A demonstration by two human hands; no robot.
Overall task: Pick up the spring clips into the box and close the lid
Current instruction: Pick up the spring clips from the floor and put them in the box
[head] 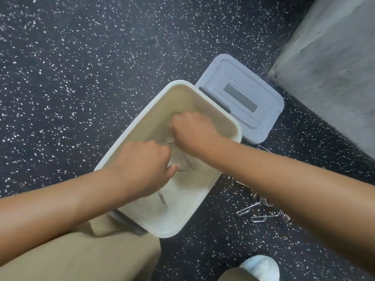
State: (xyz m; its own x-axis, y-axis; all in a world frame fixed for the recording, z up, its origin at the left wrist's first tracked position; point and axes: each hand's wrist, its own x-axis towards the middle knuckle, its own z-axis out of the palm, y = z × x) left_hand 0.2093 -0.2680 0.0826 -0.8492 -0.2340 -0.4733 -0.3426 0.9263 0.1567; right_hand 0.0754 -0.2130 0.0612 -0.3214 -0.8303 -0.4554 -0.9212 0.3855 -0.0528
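A white plastic box [140,118] stands open on the speckled dark floor. Both my hands are inside it. My right hand [192,130] is closed around a wire spring clip [165,136] whose loop and legs stick out below the fist. My left hand [142,167] is curled over another spring clip [163,199], its end showing under the palm. The grey lid [253,92] lies flat on the floor behind the box's far right side. Several loose spring clips [261,211] lie on the floor right of the box, partly hidden by my right forearm.
A grey concrete wall or block [334,67] rises at the right. My knee in tan trousers [81,250] is at the bottom left, touching the box's near corner. A light shoe [261,266] shows at the bottom edge.
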